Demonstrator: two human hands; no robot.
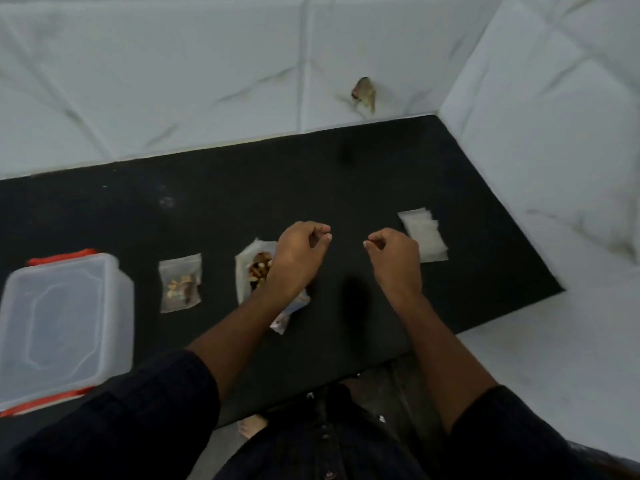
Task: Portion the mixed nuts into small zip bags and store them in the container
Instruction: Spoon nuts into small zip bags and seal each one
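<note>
The open pouch of mixed nuts (254, 268) lies on the black counter (207, 209), partly hidden under my left wrist. My left hand (299, 252) hovers above it with fingers curled and thumb meeting fingertips; nothing shows in it. My right hand (394, 256) hovers a short way to the right in the same curled pose, also with nothing visible in it. A small zip bag with a few nuts (180, 282) lies flat left of the pouch. A stack of empty zip bags (424, 237) lies just right of my right hand. The translucent lidded container (65, 323) with red clips stands at far left.
White marble walls (173, 81) close the counter at the back and on the right. A small brown object (364, 93) sticks to the back wall. The counter's front edge runs near my body, with floor below.
</note>
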